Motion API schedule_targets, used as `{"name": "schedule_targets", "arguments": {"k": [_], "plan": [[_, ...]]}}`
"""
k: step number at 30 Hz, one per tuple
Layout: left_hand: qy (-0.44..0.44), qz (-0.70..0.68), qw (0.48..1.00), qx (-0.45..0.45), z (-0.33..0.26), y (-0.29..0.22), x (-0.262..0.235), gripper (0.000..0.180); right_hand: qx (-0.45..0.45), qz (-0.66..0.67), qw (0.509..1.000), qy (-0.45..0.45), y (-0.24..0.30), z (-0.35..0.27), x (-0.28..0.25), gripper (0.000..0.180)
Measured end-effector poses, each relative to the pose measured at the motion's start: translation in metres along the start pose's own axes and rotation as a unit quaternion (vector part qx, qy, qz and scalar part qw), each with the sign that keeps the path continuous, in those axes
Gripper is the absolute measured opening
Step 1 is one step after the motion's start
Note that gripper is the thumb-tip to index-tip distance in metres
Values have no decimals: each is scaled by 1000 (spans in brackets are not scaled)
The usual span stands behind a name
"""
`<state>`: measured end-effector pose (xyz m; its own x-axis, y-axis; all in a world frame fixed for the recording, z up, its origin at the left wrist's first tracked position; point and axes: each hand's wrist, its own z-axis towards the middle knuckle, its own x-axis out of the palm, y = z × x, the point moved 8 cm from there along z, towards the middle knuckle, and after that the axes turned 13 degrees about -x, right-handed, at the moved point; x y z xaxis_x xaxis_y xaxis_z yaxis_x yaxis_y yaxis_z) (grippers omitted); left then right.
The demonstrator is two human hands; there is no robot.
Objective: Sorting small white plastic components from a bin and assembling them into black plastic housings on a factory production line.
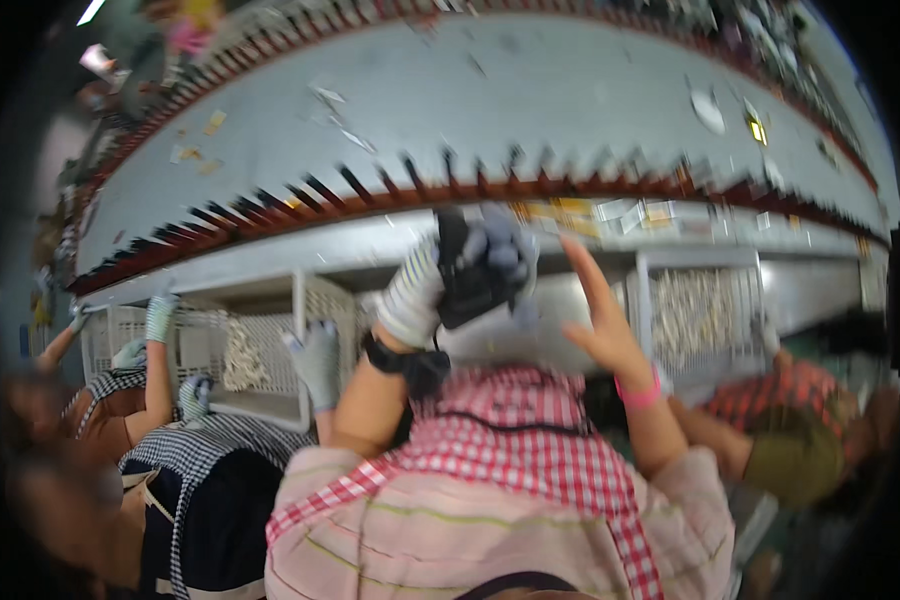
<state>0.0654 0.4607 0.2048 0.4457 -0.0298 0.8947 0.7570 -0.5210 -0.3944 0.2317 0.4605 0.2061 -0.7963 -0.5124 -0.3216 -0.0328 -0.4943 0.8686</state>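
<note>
My left hand (490,250) is raised in front of me at the edge of the conveyor-like table, in a white glove with a striped cuff and grey-blue fingers. Its fingers look bunched and curled, blurred by motion. A black device (470,295) sits against this hand, and whether it is strapped on or gripped I cannot tell. A dark band with a black unit (410,365) circles my left wrist. My right hand (602,320) is bare, with fingers stretched, thumb apart and nothing in it; a pink band (640,392) is on that wrist.
A long grey table (570,100) lies ahead, edged by a red-brown rail (390,197) with upright dark pegs. White plastic baskets (303,360) (642,300) holding small pale pieces (695,315) stand on both sides. Co-workers' gloved hands (315,365) work at the left; another person (800,430) is at right.
</note>
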Motion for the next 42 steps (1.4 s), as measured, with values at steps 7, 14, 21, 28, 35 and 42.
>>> {"name": "schedule_targets", "arguments": {"k": [7,14,21,28,35,42], "plan": [[-127,265,955,34,30,-16,-48,27,153,134,957,-206,-48,-12,-33,38],[-175,266,947,44,43,26,-115,50,162,132,971,116,-35,-70,4,30],[-4,67,997,-25,58,51,-78,56,197,-59,871,447,-93,-111,80,21],[68,-12,995,-78,50,56,-36,77,-112,-420,836,335,-91,-83,105,10],[90,97,990,-41,50,53,-12,70,-6,-385,849,363,-111,-84,99,12],[19,181,983,-2,42,44,-25,83,76,-12,962,264,23,-12,23,19]]}}
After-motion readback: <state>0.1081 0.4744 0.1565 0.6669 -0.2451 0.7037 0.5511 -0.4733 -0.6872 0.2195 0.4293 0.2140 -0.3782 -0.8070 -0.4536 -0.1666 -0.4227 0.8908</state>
